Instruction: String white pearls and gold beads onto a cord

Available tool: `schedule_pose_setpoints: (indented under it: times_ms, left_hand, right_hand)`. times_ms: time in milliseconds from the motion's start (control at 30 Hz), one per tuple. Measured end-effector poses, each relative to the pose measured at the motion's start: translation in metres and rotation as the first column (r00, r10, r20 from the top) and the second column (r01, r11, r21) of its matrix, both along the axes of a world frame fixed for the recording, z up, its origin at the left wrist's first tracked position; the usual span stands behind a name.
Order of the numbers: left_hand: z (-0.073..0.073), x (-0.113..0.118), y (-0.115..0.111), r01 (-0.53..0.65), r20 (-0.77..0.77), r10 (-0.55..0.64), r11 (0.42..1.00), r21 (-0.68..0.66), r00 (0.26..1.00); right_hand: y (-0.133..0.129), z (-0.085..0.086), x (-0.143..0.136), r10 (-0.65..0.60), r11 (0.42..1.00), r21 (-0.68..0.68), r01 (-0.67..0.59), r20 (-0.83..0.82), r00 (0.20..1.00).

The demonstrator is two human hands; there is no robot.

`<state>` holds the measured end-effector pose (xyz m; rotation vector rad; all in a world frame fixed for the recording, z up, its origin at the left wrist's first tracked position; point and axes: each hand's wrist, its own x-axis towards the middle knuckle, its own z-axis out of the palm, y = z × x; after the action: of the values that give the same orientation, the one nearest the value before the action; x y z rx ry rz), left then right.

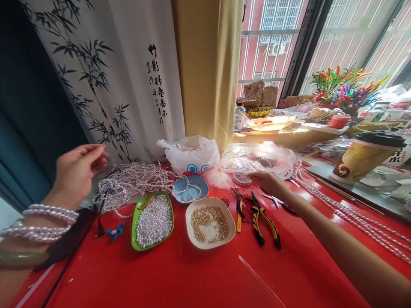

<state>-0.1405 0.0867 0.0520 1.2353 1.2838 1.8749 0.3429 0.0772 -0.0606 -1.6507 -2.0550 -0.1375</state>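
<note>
Left hand point(81, 164) pinched shut near pearl strands point(135, 182); right hand point(266, 181) by spool point(242, 179), grip unclear.

A: What are your hands doing rn?
B: Your left hand point(78, 167) is up, wrist bent, thumb and index tips pinched together. Your right hand point(266, 181) is lower, forearm stretched way out, can't really make out the fingers tbh.

Clear rnd spool point(242, 180) flat on red tbl point(205, 278), nr clr bag point(272, 158).

I see a green dish point(134, 229) and a cream dish point(210, 245) on the red table point(192, 280), a white bag point(193, 155) near its far edge
</note>
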Motion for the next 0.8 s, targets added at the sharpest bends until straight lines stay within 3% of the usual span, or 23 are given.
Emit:
schedule_pose_setpoints:
  times_ms: [67, 133, 200, 267, 333, 367, 433, 467, 500, 600, 700, 800]
  left_hand:
    - [-0.010, 0.027, 0.000, 0.143, -0.159, -0.167, 0.978, -0.152, 0.973]
    - [-0.022, 0.046, 0.003, 0.181, -0.390, -0.272, 0.950, -0.255, 0.880]
    - [-0.034, 0.062, 0.008, 0.121, -0.684, -0.278, 0.956, -0.269, 0.675]
    - [-0.044, 0.081, 0.011, 0.104, -0.872, -0.123, 0.991, -0.083, 0.474]
    - [-0.050, 0.107, 0.011, 0.213, -0.925, 0.005, 0.973, 0.092, 0.379]
    - [-0.052, 0.122, 0.010, 0.294, -0.941, -0.007, 0.951, 0.099, 0.339]
    - [-0.057, 0.157, 0.007, 0.491, -0.965, -0.154, 0.871, -0.031, 0.211]
    - [-0.060, 0.175, 0.005, 0.586, -0.965, -0.232, 0.802, -0.117, 0.125]
    - [-0.064, 0.194, 0.005, 0.631, -0.958, -0.276, 0.757, -0.170, 0.074]
    - [-0.080, 0.249, 0.011, 0.660, -0.940, -0.340, 0.699, -0.274, -0.031]
    - [-0.097, 0.294, 0.026, 0.595, -0.932, -0.336, 0.724, -0.348, -0.137]
    - [-0.112, 0.323, 0.044, 0.547, -0.925, -0.354, 0.752, -0.368, -0.135]
  right_hand:
    - [-0.006, 0.009, 0.003, -0.119, 0.993, -0.013, 0.119, -0.023, 0.993]
    - [-0.011, 0.013, 0.006, -0.220, 0.968, -0.116, 0.221, 0.024, 0.975]
    - [-0.014, 0.012, 0.005, -0.321, 0.914, -0.224, 0.338, 0.109, 0.941]
    - [-0.012, 0.006, 0.003, -0.405, 0.863, -0.263, 0.431, 0.151, 0.902]
    - [-0.006, -0.001, 0.000, -0.450, 0.841, -0.268, 0.471, 0.138, 0.882]
    - [-0.003, -0.005, -0.001, -0.456, 0.837, -0.277, 0.472, 0.124, 0.881]
    - [0.004, -0.011, -0.003, -0.455, 0.835, -0.299, 0.463, 0.098, 0.885]
    - [0.006, -0.013, -0.003, -0.451, 0.836, -0.309, 0.453, 0.083, 0.889]
    - [0.007, -0.015, -0.003, -0.443, 0.840, -0.317, 0.440, 0.068, 0.894]
    - [0.009, -0.017, 0.000, -0.404, 0.857, -0.337, 0.389, 0.028, 0.914]
    - [0.011, -0.017, 0.003, -0.353, 0.869, -0.371, 0.328, 0.002, 0.936]
    - [0.014, -0.017, 0.007, -0.289, 0.871, -0.422, 0.252, -0.025, 0.957]
